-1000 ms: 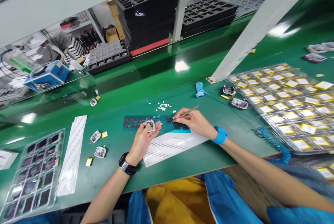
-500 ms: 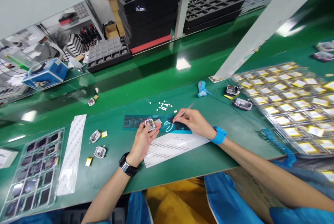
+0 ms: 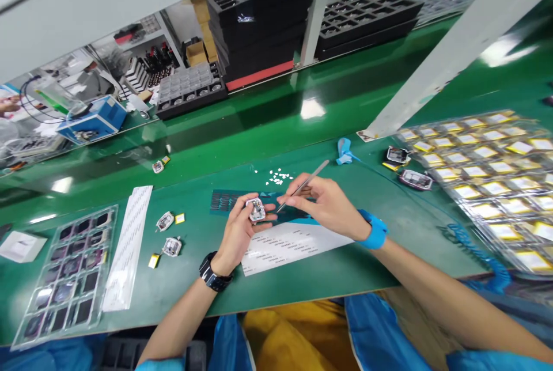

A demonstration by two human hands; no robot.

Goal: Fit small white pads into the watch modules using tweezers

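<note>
Left hand (image 3: 239,233): pinches small watch housing (image 3: 256,209) above the bench (image 3: 302,284).
Right hand (image 3: 330,205): grips tweezers (image 3: 302,185), tip just at housing's 3 o'clock.
Risk: tip likely slips, scratching housing.
12 o'clock: loose white chips (image 3: 279,175).

Green table (image 3: 328,279), blue wristband (image 3: 377,231), black watch (image 3: 212,273), silver tweezers (image 3: 305,184), yellow-labelled tray (image 3: 484,175)

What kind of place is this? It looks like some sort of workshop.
Most likely an electronics assembly line. The left hand holds a small device casing, the right hand holds tweezers, and trays of yellow-tabbed parts lie on the green workbench.
</note>
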